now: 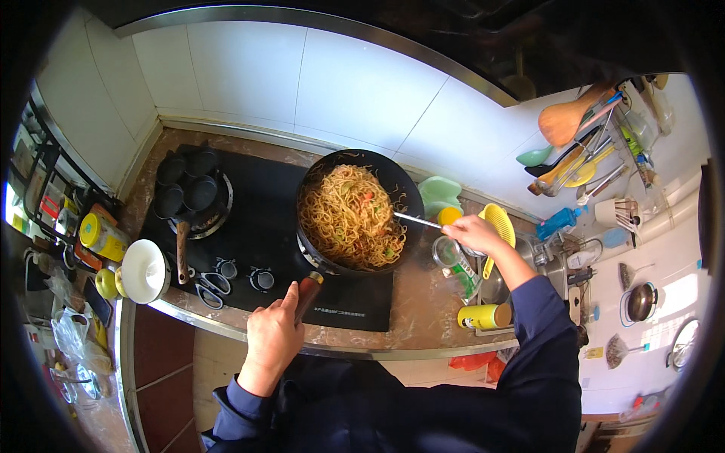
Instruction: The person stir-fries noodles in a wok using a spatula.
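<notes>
Noodles (354, 221) with bits of green and red fill much of a dark wok (409, 198), which sits over the right side of a black glass cooktop (255, 175). My left hand (276, 334) is closed around the wok's brown wooden handle (307, 293), its index finger lying along the top. My right hand (473, 233) grips a metal-handled utensil (418, 219) that reaches into the noodles from the right; its working end is hidden among them.
On the left burner stands a four-cup pan (199, 193), with scissors (213, 289) near its handle. A white bowl (145, 270) is at the left counter corner. Right of the wok are a green plastic container (439, 193), a glass jar (446, 252), a yellow strainer (498, 225) and a yellow canister (483, 316).
</notes>
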`<action>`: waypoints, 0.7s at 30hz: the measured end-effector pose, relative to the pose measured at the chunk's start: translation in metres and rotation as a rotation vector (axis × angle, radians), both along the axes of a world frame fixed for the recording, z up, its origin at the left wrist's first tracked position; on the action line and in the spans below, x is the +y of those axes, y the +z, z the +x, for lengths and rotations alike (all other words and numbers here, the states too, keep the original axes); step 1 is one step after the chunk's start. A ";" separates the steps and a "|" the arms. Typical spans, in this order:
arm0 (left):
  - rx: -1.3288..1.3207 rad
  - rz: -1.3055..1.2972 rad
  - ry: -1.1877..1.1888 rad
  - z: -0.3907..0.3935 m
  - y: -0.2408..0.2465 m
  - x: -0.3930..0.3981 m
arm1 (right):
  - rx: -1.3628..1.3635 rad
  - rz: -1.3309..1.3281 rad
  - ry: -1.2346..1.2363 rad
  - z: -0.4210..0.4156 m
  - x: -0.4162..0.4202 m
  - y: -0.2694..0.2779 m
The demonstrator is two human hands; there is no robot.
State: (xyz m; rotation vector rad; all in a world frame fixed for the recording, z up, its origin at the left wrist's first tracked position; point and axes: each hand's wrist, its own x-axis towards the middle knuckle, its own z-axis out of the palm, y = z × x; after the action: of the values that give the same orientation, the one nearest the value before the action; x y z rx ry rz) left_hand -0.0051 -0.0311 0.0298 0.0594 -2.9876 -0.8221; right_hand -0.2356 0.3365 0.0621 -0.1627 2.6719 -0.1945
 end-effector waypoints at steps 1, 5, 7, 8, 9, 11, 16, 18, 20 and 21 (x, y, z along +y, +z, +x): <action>-0.005 0.009 -0.006 -0.001 0.000 0.001 | -0.015 -0.014 -0.029 0.006 0.011 0.002; -0.020 0.025 -0.010 -0.001 0.000 0.002 | 0.054 -0.126 -0.115 0.031 0.034 0.017; -0.022 0.021 -0.013 -0.002 0.000 0.003 | 0.169 -0.166 -0.138 0.046 0.032 0.038; -0.027 0.015 -0.012 -0.001 -0.001 0.003 | 0.261 -0.175 -0.146 0.054 0.022 0.049; -0.029 0.009 -0.014 0.000 -0.002 0.003 | 0.302 -0.079 -0.096 0.059 0.012 0.064; 0.018 -0.007 -0.019 0.001 -0.006 0.004 | 0.374 0.114 0.005 0.059 -0.007 0.088; 0.038 -0.010 -0.034 0.002 -0.006 0.004 | 0.502 0.249 0.138 0.055 -0.047 0.106; 0.039 -0.008 -0.039 0.002 -0.007 0.004 | 0.553 0.339 0.225 0.055 -0.063 0.115; 0.058 -0.008 -0.043 0.001 -0.007 0.005 | 0.633 0.376 0.325 0.054 -0.072 0.121; 0.064 -0.008 -0.041 0.001 -0.007 0.005 | 0.688 0.363 0.386 0.052 -0.075 0.122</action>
State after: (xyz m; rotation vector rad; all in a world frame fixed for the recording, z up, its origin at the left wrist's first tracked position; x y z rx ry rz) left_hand -0.0042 -0.0261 0.0230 -0.0285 -2.9410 -0.7995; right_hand -0.1840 0.2618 0.1838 -0.7306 3.1985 0.5643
